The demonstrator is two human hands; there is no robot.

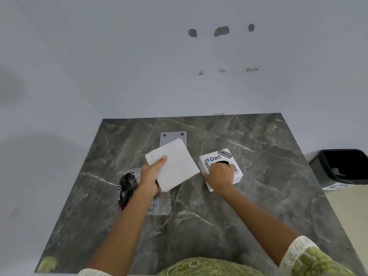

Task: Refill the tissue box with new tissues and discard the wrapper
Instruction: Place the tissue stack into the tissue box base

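Risk: tissue stack fans apart before insertion.
Left hand pinches the white folded tissue stack above the dark marble table; right hand grips the white stickered cube tissue box; loose pinch sheds sheets onto the clear printed wrapper.

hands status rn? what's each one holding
Left hand: closed on the stack of tissues, held above the table.
Right hand: gripping the tissue box from above; the box rests on the table.

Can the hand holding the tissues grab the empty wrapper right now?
Probably not yet. The left hand is full with the tissue stack. The wrapper lies right beneath that wrist, nothing covering it but the arm, so it looks easy once the tissues are put down.
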